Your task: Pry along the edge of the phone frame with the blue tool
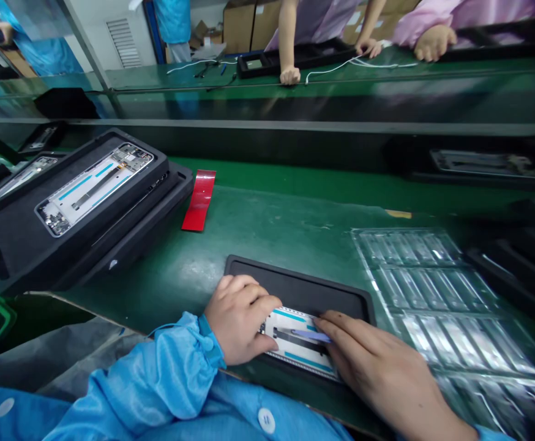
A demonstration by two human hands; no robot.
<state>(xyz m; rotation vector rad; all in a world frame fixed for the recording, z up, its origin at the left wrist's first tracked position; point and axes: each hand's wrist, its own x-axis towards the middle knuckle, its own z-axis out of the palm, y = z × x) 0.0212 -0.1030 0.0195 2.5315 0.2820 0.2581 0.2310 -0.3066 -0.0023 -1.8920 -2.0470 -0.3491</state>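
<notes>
An opened phone (290, 355), a white inner frame with blue strips and a dark flex cable, lies over a black foam tray (295, 288) close to the table's near edge. My left hand (240, 318) is closed around the phone's left end, its fingers on the far side and its thumb on the near side. Over the right end lies my right hand (377, 367), holding a thin purple plastic spudger (311, 335). The tool's tip points left along the flex cable. The phone's right end is hidden under that hand.
Stacked black foam trays (157, 208) with another opened phone (97, 187) stand on the left. A red strip (199, 201) lies beside them. Clear plastic trays (426, 288) sit right. Beyond, a conveyor carries a tray (483, 162); co-workers' hands (290, 75) rest across it.
</notes>
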